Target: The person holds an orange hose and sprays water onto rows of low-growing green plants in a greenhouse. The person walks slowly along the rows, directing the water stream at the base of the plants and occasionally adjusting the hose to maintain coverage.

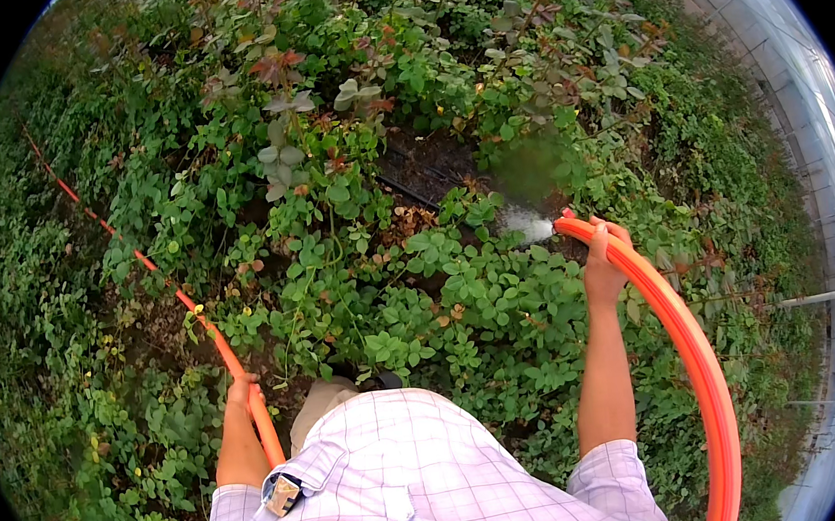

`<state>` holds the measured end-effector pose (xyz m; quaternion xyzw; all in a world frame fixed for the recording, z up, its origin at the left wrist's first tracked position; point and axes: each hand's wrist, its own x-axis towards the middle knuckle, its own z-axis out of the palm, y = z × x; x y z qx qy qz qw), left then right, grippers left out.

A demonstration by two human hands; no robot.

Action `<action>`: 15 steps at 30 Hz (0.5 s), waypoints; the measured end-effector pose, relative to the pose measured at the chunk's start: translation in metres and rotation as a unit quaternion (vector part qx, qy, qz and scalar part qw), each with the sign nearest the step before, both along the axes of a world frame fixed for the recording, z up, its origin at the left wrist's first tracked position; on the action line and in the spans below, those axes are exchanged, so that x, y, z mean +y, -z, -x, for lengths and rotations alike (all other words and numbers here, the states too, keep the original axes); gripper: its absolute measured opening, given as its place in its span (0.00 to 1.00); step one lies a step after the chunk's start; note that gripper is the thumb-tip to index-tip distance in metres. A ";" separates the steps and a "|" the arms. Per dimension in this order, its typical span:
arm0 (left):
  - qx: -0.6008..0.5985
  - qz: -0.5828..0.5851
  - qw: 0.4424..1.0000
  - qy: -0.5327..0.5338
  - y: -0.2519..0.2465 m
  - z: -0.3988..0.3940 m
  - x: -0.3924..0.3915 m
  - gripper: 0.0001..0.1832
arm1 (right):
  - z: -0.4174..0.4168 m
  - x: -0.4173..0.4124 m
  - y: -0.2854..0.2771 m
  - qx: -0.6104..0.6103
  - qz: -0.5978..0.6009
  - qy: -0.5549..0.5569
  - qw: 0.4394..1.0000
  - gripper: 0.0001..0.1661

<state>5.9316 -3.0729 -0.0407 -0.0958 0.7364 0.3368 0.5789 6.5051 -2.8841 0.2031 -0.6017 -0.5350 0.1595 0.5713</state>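
Note:
My right hand is closed around an orange hose just behind its open end. Water sprays from that end towards the left, onto the soil and low leaves. The hose curves down past my right arm and out at the bottom of the view. On the left, my left hand grips another stretch of orange hose, which runs off through the plants to the upper left and passes down beside my checked shirt. Whether the two stretches join is hidden.
Dense leafy bushes, which look like roses, surround me. A thin black pipe lies on dark soil among dry leaves ahead. Along the right edge runs a plastic-sheet greenhouse wall with a paved strip at its foot and a pale pole.

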 end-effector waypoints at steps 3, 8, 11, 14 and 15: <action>-0.010 0.004 1.000 0.007 0.008 0.005 0.000 0.07 | 0.004 -0.009 0.001 0.001 0.018 0.005 1.000 0.13; -0.003 0.006 1.000 0.014 -0.009 -0.001 0.009 0.07 | 0.029 -0.010 0.016 0.035 -0.009 -0.022 0.999 0.12; 0.004 0.004 1.000 0.012 -0.014 -0.004 0.009 0.06 | 0.043 -0.015 0.011 0.028 0.004 -0.046 0.999 0.10; 0.006 0.002 1.000 0.006 -0.003 -0.003 0.005 0.06 | 0.035 -0.022 0.015 0.039 0.005 -0.049 0.998 0.10; 0.007 0.001 1.000 0.005 -0.005 -0.005 0.004 0.06 | 0.028 -0.025 0.016 0.029 0.008 -0.047 0.998 0.10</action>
